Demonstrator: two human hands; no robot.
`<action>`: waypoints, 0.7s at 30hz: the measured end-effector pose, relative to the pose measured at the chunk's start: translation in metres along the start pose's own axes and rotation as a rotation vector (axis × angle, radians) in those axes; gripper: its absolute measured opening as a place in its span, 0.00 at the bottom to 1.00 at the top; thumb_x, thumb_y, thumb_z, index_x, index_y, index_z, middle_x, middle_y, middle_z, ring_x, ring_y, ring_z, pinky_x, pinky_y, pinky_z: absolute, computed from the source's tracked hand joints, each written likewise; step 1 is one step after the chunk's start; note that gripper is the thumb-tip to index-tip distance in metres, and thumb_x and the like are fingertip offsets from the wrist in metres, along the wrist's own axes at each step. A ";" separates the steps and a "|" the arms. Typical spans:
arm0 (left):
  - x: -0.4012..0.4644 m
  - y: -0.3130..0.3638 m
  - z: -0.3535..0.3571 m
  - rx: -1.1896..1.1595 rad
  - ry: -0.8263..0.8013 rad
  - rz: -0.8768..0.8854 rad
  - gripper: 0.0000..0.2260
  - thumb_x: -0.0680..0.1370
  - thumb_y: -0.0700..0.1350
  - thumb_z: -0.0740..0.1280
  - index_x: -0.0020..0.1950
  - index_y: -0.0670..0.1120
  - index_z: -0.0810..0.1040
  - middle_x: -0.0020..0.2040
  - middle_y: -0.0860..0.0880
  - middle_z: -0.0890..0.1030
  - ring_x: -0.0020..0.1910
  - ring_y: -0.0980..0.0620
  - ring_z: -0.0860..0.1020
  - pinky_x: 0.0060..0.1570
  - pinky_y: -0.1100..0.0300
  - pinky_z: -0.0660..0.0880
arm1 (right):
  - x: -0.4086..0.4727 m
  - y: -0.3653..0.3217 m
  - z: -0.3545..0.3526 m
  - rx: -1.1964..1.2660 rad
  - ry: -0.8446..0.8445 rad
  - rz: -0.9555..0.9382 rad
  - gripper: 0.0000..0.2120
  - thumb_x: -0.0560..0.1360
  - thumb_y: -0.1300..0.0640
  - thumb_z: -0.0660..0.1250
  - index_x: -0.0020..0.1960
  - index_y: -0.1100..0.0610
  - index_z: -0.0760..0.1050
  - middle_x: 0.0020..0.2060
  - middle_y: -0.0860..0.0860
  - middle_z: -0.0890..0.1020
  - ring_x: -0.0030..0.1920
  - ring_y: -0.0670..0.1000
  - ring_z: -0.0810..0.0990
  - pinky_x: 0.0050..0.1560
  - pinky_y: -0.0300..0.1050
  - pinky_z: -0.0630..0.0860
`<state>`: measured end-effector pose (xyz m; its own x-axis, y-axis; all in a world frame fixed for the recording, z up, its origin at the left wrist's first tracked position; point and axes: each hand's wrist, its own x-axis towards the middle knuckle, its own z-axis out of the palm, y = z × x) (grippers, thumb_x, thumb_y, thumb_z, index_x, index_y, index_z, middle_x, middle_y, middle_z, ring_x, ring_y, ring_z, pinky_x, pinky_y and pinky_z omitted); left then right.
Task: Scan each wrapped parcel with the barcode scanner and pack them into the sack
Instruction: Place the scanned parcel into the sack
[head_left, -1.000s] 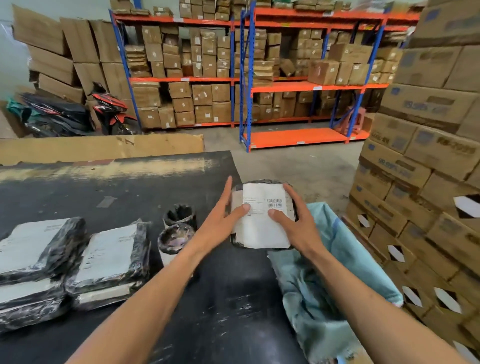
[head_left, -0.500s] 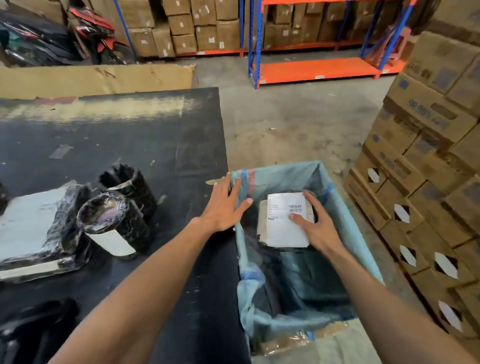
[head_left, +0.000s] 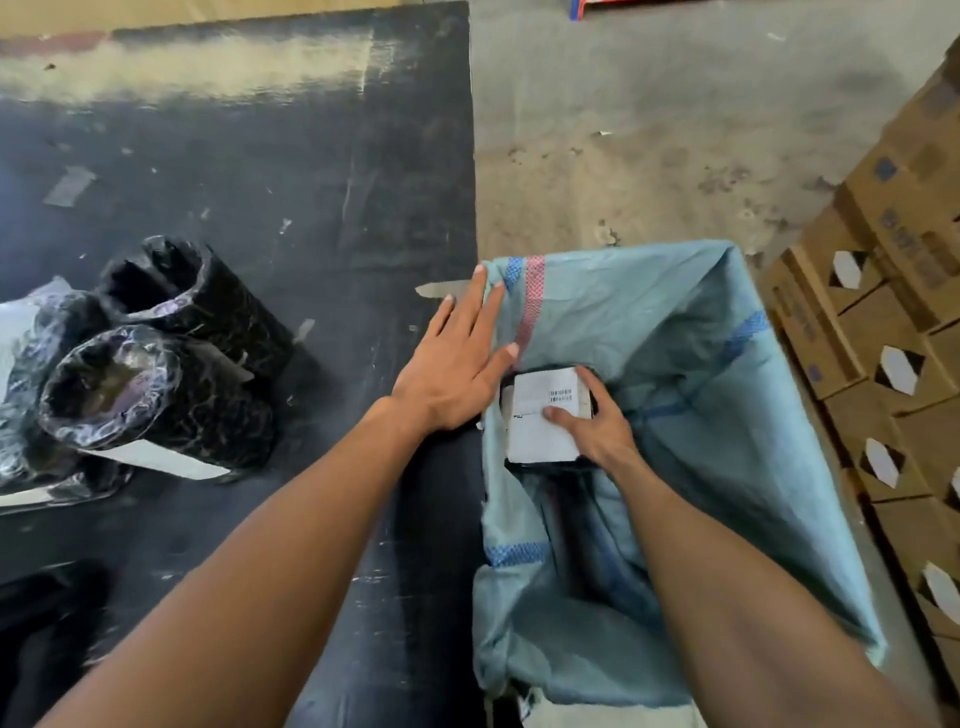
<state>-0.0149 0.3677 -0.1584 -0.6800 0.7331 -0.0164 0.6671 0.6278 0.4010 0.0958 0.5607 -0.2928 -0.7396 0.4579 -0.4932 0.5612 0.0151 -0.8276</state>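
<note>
We take the sack (head_left: 691, 364) as landmark; it hangs open off the right edge of the table (head_left: 311, 182), its mouth facing up, and we judge that is so parcels can drop straight off the tabletop into it; the right hand (head_left: 597, 426) is down inside the mouth gripping the parcel (head_left: 543, 421) — thumb on the white label, fingers curled round the far black-wrapped edge, label and barcode facing up; we read this as lowering it in rather than tossing, likely so it lands flat; the left hand (head_left: 457, 364) lies flat with straight fingers on the sack's near-left rim where cloth meets table edge, holding nothing, apparently pinning the rim so the mouth does not collapse; the parcel sits just inside that left rim, not yet at the bottom as far as we can tell — the depth below it is dark; no scanner visible, so whether this one got scanned we cannot say; left of the sack, well apart on the table, two black-wrapped rolls (head_left: 171, 364) lie on their sides touching each other, one with a white label under it; further left, flat wrapped parcels (head_left: 31, 415) sit at the frame edge, partly cut off; the table surface is black, scuffed, with tape scraps and a pale glare band at the far side; beyond the sack is a stained concrete floor (head_left: 649, 130); right of the sack, stacked cardboard cartons (head_left: 893, 322).
</note>
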 end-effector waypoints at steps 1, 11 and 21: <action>0.000 0.000 0.000 0.001 0.000 0.000 0.36 0.80 0.62 0.41 0.83 0.43 0.42 0.83 0.46 0.38 0.82 0.54 0.40 0.79 0.56 0.36 | 0.006 0.003 0.007 0.002 -0.010 0.000 0.40 0.73 0.52 0.81 0.80 0.39 0.67 0.61 0.46 0.83 0.60 0.51 0.82 0.60 0.45 0.80; 0.002 -0.003 0.004 0.034 0.005 0.004 0.34 0.83 0.59 0.44 0.83 0.40 0.45 0.83 0.44 0.39 0.82 0.53 0.40 0.80 0.52 0.39 | 0.043 0.045 0.032 -0.043 -0.019 -0.012 0.39 0.75 0.57 0.79 0.81 0.46 0.67 0.65 0.48 0.81 0.63 0.48 0.78 0.44 0.18 0.70; 0.003 -0.002 0.003 0.037 -0.012 -0.012 0.33 0.84 0.59 0.46 0.83 0.42 0.44 0.83 0.45 0.38 0.82 0.53 0.40 0.81 0.49 0.41 | 0.045 0.055 0.046 -0.997 -0.005 -0.235 0.33 0.83 0.34 0.57 0.85 0.39 0.54 0.85 0.56 0.42 0.84 0.61 0.44 0.83 0.56 0.43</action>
<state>-0.0174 0.3692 -0.1622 -0.6842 0.7286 -0.0325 0.6701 0.6456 0.3663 0.0763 0.5408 -0.3724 -0.8709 0.3447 -0.3502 0.4540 0.8372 -0.3050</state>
